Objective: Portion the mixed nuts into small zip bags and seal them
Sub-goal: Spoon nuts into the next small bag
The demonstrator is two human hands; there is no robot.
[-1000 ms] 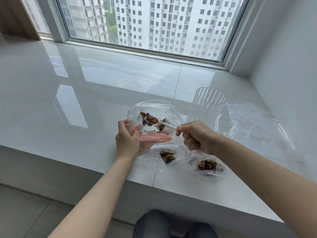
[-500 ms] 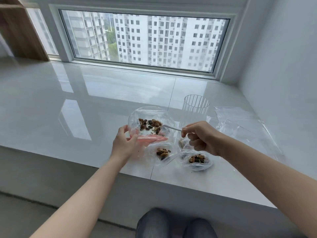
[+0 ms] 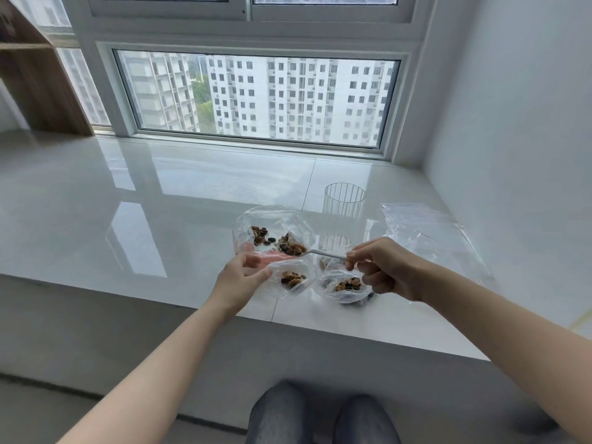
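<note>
there, left hand (image 3: 239, 277) grip pinched on the big bag's (image 3: 272, 225) pink rim, right hand (image 3: 381, 267) grip closed around the spoon (image 3: 323, 253)

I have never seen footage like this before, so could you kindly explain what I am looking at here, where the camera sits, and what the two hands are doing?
There is no machine: a person works with bare hands, and the single camera sits on their head, looking forward and down, so both arms reach in from below. The surface is a glossy white ledge under a window.

The left hand pinches the pink-edged mouth of a large clear bag holding mixed nuts. The right hand holds a white plastic spoon, whose bowl carries nuts at that bag's mouth.

In front lie two small bags, each already holding some nuts. Behind stands an empty ribbed clear cup, with loose clear plastic to its right.
</note>
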